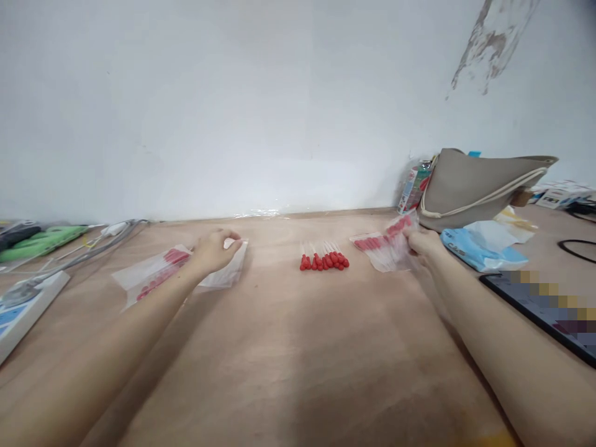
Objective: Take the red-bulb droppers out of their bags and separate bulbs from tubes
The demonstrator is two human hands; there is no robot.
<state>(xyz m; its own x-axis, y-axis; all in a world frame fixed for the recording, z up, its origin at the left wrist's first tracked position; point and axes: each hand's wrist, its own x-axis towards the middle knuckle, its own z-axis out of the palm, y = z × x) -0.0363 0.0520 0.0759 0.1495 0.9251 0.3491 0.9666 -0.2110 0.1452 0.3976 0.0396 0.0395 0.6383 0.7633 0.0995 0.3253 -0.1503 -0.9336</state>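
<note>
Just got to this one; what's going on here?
A person is working with clear bags and red-tipped sticks at a table. The right hand holds a filled bag by its edge. The left hand is at a clear bag; whether its fingers grip it is hard to tell. Loose red-tipped sticks lie between the hands. Another bag with red pieces lies by the left forearm.

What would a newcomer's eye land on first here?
Likely the bright red-tipped sticks lying in a row on the table, mid-view. Next, the clear bag of similar red pieces in the right hand, just to their right. Then the big grey bag at the back right, beside a bottle.
</note>
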